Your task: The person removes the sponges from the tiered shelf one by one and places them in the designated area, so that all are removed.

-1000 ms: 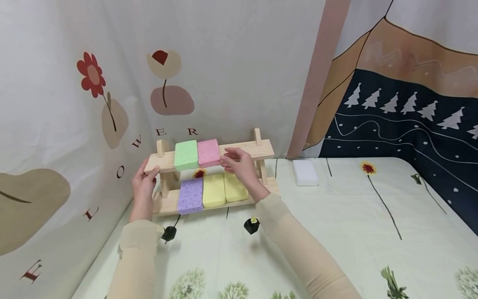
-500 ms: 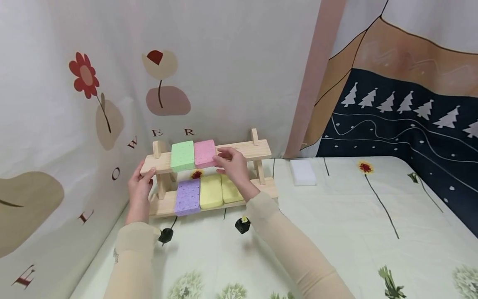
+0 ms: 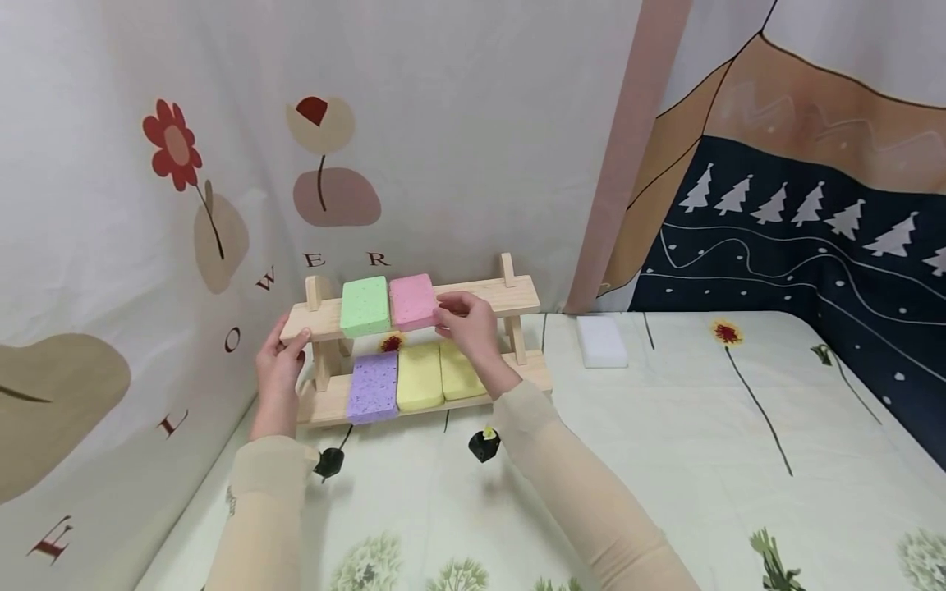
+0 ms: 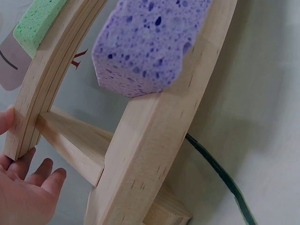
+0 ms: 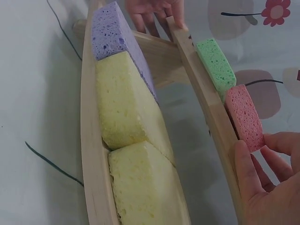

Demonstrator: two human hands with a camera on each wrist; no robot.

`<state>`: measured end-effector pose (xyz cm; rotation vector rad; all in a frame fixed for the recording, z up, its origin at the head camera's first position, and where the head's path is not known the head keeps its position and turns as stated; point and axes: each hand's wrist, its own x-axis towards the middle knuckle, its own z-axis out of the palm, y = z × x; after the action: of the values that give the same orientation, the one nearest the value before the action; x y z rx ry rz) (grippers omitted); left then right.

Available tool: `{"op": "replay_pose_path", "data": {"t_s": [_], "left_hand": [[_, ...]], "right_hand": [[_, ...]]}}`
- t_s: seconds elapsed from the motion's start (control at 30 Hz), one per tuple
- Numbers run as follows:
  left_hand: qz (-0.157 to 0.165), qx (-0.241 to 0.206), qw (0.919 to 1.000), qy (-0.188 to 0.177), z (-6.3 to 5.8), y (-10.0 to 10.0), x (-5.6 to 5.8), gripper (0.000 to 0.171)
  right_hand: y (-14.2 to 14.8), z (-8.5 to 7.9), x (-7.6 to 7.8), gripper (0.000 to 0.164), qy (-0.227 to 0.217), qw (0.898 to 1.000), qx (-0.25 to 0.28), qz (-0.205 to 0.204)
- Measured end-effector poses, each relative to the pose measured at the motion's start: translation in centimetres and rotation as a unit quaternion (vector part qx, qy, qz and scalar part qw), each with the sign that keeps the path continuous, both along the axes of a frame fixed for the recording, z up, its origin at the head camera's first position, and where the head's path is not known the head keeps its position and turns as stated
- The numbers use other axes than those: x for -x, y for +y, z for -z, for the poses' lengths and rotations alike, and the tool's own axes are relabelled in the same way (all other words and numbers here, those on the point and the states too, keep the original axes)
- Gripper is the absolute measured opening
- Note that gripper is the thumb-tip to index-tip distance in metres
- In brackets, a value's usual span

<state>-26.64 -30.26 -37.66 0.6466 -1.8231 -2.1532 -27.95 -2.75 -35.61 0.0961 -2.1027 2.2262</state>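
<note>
A two-tier wooden rack [image 3: 314, 402] stands on the table by the wall. On its upper board lie a green sponge [image 3: 365, 307] and, right beside it, a pink sponge [image 3: 413, 301]. My right hand [image 3: 471, 327] pinches the pink sponge's right end between thumb and fingers. My left hand [image 3: 277, 373] grips the left end of the upper board, thumb on top and fingers below. A purple sponge [image 3: 373, 387] and two yellow sponges [image 3: 420, 377] sit in a row on the lower board. The right forearm partly hides the right yellow one.
A white sponge block [image 3: 602, 341] lies on the table right of the rack. Printed cloth [image 3: 473, 148] hangs close behind and to the left. A light tablecloth [image 3: 650, 443] with flower prints covers the table.
The right fingertips, over the pink sponge's front corner half a second ago, now sit at its right edge. The pink sponge has shifted slightly right. My left hand keeps its grip on the board.
</note>
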Motion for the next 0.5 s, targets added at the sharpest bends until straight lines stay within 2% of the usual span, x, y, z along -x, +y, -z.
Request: {"op": "replay_pose_path", "data": {"t_s": [0.5], "left_hand": [[0.006, 0.004, 1.0000, -0.002, -0.2, 0.1, -0.2, 0.062]], "right_hand": [[2.4, -1.0, -0.7, 0.025, -0.004, 1.000, 0.012, 0.011]]}}
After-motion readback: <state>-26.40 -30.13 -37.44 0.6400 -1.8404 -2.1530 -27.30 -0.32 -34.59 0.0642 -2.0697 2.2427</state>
